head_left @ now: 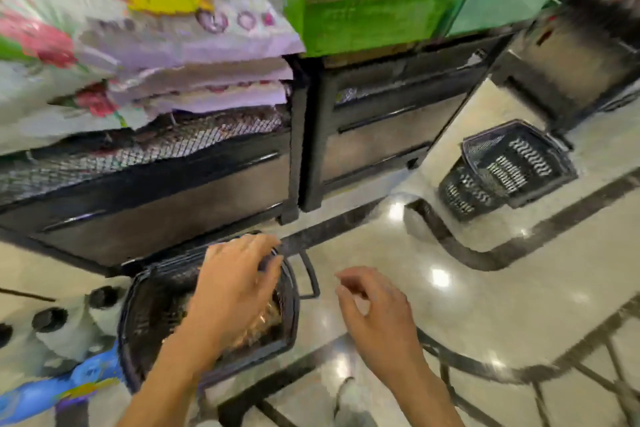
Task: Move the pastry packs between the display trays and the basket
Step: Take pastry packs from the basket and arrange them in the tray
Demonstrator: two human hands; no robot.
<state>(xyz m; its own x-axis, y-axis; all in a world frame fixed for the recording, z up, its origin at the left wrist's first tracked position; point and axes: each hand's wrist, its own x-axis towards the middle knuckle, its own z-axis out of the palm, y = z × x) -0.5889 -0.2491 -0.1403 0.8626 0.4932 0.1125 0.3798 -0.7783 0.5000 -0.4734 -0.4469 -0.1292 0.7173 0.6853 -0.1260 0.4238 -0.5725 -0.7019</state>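
Observation:
A black plastic basket [145,305] stands on the floor at the foot of the display stand. Clear pastry packs [268,317] with brown contents lie in its right end. My left hand [235,284] hovers over the basket with fingers spread, just above the packs; the blur hides whether it touches them. My right hand [374,312] hangs to the right of the basket over the floor, fingers loosely curled, holding nothing. The basket's handle [310,279] is folded down on the right side. The display trays with pastry packs are not clearly in view.
A black display stand [166,191] with a mesh shelf carries stacked printed bags [180,31]. Green crates [370,21] sit on a second stand. Another black basket [509,170] stands on the glossy tiled floor to the right. My shoe [349,399] shows at the bottom.

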